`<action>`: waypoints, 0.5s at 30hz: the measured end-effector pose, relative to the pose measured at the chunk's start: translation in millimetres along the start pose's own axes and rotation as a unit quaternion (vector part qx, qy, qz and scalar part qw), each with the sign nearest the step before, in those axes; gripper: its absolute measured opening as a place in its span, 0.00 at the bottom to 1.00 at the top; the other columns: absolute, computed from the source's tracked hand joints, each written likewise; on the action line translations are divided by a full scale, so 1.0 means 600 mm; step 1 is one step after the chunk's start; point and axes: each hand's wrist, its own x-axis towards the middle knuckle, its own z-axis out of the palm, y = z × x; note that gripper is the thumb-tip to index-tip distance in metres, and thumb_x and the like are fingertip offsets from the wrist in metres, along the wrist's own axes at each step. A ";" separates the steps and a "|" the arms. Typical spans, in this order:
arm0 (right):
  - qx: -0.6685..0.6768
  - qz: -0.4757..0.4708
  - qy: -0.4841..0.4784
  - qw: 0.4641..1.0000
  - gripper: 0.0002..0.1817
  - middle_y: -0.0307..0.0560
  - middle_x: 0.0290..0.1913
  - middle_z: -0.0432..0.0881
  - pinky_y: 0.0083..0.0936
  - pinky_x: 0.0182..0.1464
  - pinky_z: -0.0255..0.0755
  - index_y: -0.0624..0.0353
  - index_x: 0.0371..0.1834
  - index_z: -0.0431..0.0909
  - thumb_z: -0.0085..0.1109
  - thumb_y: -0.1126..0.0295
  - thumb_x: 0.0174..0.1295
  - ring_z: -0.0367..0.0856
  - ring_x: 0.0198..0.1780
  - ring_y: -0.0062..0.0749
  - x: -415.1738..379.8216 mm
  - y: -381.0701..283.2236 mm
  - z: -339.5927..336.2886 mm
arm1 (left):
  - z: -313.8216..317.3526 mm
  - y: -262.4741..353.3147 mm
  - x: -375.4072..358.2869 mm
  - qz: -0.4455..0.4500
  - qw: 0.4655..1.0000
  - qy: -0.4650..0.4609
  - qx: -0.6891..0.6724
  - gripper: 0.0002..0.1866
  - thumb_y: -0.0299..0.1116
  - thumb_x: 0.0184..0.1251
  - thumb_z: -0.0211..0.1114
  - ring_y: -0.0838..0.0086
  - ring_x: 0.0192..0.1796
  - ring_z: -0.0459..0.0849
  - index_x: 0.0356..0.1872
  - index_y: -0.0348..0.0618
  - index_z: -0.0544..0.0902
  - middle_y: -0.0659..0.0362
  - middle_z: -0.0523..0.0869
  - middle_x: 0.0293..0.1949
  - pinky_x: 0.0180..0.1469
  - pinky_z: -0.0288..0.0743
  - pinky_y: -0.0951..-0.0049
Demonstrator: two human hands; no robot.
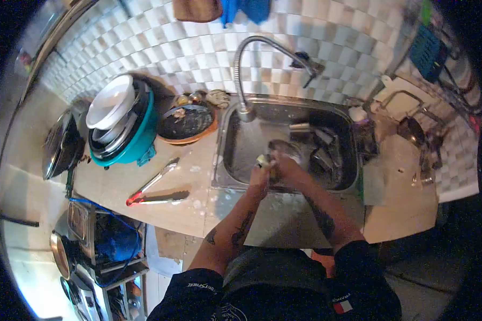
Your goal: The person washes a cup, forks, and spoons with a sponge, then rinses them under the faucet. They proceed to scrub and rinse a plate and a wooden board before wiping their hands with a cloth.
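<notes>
Both my hands are close together over the front of the metal sink point(220, 155). My left hand point(261, 174) is closed around a small pale yellowish piece point(263, 160), possibly a sponge. Beside it, my right hand point(285, 166) has its fingers curled at a round, shiny dish point(285, 147); the dish's exact kind is blurred. Metal cups point(300, 128) and other dark, shiny vessels point(322, 158) lie in the right half of the basin. Water point(250, 135) runs from the spout at the left of the sink.
A flexible faucet point(238, 69) arches above the sink. Left on the counter are red-tipped tongs point(152, 182), a dark pan point(186, 125) and a teal basin point(149, 131) stacked with bowls including a white bowl point(111, 101). A ladle point(411, 130) is at the right.
</notes>
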 end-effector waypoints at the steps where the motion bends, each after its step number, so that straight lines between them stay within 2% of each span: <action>1: -0.071 0.047 -0.053 0.995 0.16 0.65 0.40 0.81 0.48 0.45 0.74 0.63 0.49 0.71 0.52 0.64 0.64 0.79 0.43 0.65 0.011 0.043 0.010 | -0.026 -0.004 -0.003 -0.022 0.963 -0.010 -0.269 0.25 0.41 0.62 0.65 0.60 0.45 0.82 0.58 0.41 0.72 0.49 0.81 0.48 0.46 0.78 0.58; 3: -0.216 0.138 -0.152 0.954 0.13 0.66 0.40 0.80 0.46 0.44 0.74 0.65 0.43 0.76 0.58 0.67 0.60 0.81 0.42 0.60 0.044 0.082 0.029 | -0.052 -0.024 -0.010 0.026 0.931 0.071 -0.357 0.23 0.41 0.62 0.66 0.66 0.41 0.82 0.55 0.40 0.75 0.52 0.82 0.44 0.42 0.78 0.65; 5: -0.249 0.078 -0.123 0.957 0.13 0.61 0.37 0.81 0.45 0.42 0.75 0.65 0.39 0.78 0.60 0.64 0.60 0.82 0.40 0.57 0.080 0.082 0.040 | -0.070 -0.040 -0.020 0.079 0.882 0.153 -0.439 0.22 0.41 0.62 0.66 0.71 0.37 0.82 0.52 0.38 0.77 0.54 0.82 0.40 0.38 0.78 0.71; 6: -0.265 0.050 -0.107 0.957 0.13 0.59 0.36 0.82 0.45 0.41 0.75 0.64 0.38 0.78 0.61 0.63 0.60 0.82 0.38 0.55 0.099 0.073 0.042 | -0.084 -0.043 -0.025 0.038 0.866 0.151 -0.476 0.21 0.42 0.62 0.66 0.71 0.36 0.83 0.51 0.37 0.77 0.54 0.83 0.39 0.38 0.78 0.71; 7: -0.142 0.068 -0.028 0.987 0.15 0.55 0.33 0.81 0.43 0.38 0.75 0.64 0.37 0.78 0.61 0.60 0.61 0.82 0.35 0.50 0.130 0.064 0.047 | -0.100 -0.043 -0.030 -0.002 0.845 0.152 -0.512 0.21 0.43 0.63 0.65 0.70 0.35 0.83 0.49 0.37 0.78 0.54 0.83 0.38 0.38 0.79 0.70; 8: -0.015 0.085 0.052 0.995 0.17 0.51 0.31 0.81 0.41 0.36 0.75 0.63 0.37 0.78 0.61 0.57 0.62 0.81 0.32 0.45 0.175 0.054 0.053 | -0.116 -0.043 -0.033 -0.109 0.827 0.109 -0.540 0.22 0.45 0.64 0.64 0.67 0.37 0.84 0.49 0.36 0.77 0.52 0.83 0.38 0.40 0.79 0.66; 9: 0.113 0.101 0.131 0.980 0.19 0.46 0.28 0.80 0.39 0.33 0.75 0.62 0.37 0.78 0.62 0.53 0.62 0.81 0.29 0.40 0.220 0.041 0.059 | -0.138 -0.039 -0.039 -0.214 0.798 0.063 -0.561 0.23 0.47 0.65 0.64 0.63 0.38 0.85 0.48 0.36 0.77 0.51 0.84 0.38 0.41 0.80 0.62; 10: 0.243 0.210 0.081 0.944 0.24 0.36 0.23 0.76 0.33 0.26 0.71 0.60 0.37 0.78 0.61 0.45 0.62 0.74 0.24 0.25 0.252 -0.005 0.041 | -0.162 -0.034 -0.047 -0.280 0.813 0.027 -0.509 0.25 0.51 0.67 0.61 0.65 0.43 0.82 0.48 0.36 0.77 0.52 0.82 0.39 0.45 0.78 0.62; 13: 0.264 0.186 0.254 0.912 0.27 0.34 0.20 0.73 0.30 0.23 0.69 0.59 0.37 0.78 0.53 0.42 0.65 0.72 0.22 0.19 0.331 -0.045 0.053 | -0.152 -0.064 -0.056 -0.217 0.822 0.072 -0.521 0.27 0.56 0.64 0.63 0.72 0.37 0.79 0.45 0.37 0.79 0.58 0.81 0.36 0.43 0.74 0.66; 14: 0.108 0.175 0.227 0.952 0.24 0.38 0.21 0.75 0.35 0.24 0.70 0.59 0.38 0.78 0.50 0.45 0.67 0.75 0.23 0.27 0.357 -0.057 0.039 | -0.150 -0.075 -0.059 -0.190 0.832 0.063 -0.517 0.27 0.56 0.66 0.61 0.72 0.38 0.78 0.45 0.37 0.79 0.58 0.81 0.37 0.44 0.73 0.66; 15: -0.054 0.161 0.209 0.963 0.22 0.43 0.22 0.77 0.39 0.25 0.71 0.59 0.39 0.78 0.47 0.49 0.69 0.78 0.24 0.36 0.381 -0.077 0.022 | -0.151 -0.083 -0.063 -0.163 0.841 0.055 -0.514 0.27 0.56 0.67 0.60 0.71 0.39 0.77 0.44 0.37 0.79 0.58 0.81 0.38 0.46 0.72 0.66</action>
